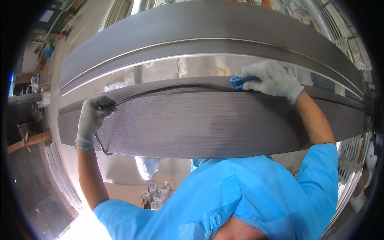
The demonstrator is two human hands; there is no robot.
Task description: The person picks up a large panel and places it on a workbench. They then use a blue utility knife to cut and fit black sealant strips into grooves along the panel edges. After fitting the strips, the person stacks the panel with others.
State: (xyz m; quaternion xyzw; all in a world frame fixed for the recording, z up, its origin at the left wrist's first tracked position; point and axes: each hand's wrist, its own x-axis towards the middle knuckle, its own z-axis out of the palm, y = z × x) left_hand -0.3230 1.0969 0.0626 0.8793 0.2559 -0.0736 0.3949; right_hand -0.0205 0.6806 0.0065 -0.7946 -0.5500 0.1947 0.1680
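Note:
My left hand (93,120), in a pale grey work glove, is closed on a thin black flexible strip (176,86) near its left end. A short tail of that strip hangs below the hand, over the edge of the panel. From there the strip arches rightward along the far side of a dark grey wood-grain panel (192,124). My right hand (276,80), gloved in white, grips a blue hand tool (239,82) beside the strip; its exact kind cannot be made out. Whether the tool touches the strip is unclear.
Beyond the near panel lies a second long grey panel (208,24) with pale edge strips. Crumpled clear plastic (147,165) lies below the near panel, by a stack of small grey blocks (156,195). Long metal profiles (349,176) stand at the right.

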